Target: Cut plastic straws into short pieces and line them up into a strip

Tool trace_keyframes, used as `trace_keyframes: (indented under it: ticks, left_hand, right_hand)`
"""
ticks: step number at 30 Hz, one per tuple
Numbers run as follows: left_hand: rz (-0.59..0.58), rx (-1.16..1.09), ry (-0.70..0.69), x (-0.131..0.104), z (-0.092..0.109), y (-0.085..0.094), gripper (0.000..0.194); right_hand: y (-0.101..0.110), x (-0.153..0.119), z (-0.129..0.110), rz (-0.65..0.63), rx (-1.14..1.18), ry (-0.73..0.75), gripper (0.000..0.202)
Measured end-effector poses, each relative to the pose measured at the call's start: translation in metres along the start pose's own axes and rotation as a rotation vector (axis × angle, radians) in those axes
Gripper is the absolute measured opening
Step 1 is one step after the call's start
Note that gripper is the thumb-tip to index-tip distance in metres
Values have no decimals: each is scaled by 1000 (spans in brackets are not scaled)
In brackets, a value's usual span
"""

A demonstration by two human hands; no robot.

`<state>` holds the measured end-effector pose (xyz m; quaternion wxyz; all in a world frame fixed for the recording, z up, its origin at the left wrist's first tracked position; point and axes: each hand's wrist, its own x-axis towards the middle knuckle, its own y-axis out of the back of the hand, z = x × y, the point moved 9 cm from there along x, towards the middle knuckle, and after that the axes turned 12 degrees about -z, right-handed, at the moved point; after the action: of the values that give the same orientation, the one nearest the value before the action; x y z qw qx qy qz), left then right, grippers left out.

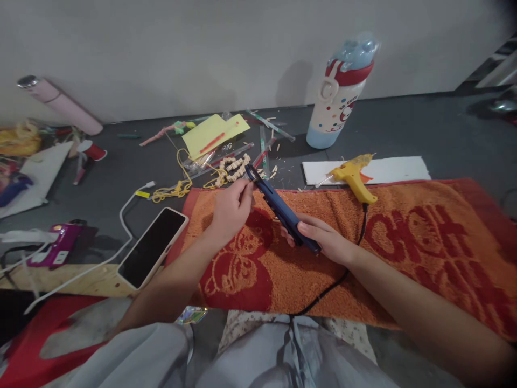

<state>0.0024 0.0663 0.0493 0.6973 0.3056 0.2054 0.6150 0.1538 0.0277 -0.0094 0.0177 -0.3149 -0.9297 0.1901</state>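
A long dark blue tool (283,211) is held at a slant above the orange towel (331,291). My right hand (319,236) is wrapped round its lower end. My left hand (234,207) is closed in a pinch at the tool's upper tip, and whatever lies between the fingertips is too small to make out. Just beyond that tip lies a bunch of small pale wooden pieces (234,168) on the dark table. A yellow glue gun (353,175) rests on a white board (398,168) at the towel's far edge, its black cord running down over the towel.
A phone (153,247) lies left of the towel, near a white cable (124,215) and purple adapter (58,245). Yellow paper (214,134), yellow string (175,191) and plastic tubes are scattered behind. A cartoon bottle (338,102) stands by the wall; a pink flask (60,102) leans at left.
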Motion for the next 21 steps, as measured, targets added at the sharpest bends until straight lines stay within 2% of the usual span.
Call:
trace_keyframes:
  ticks: [7, 21]
  left_hand:
    - [-46, -119, 71, 0, -3, -4, 31]
    - [-74, -346, 117, 4, -10, -4, 30]
  right_hand:
    - [-1, 0, 1, -14, 7, 7, 39]
    - [-3, 1, -1, -37, -9, 13, 38]
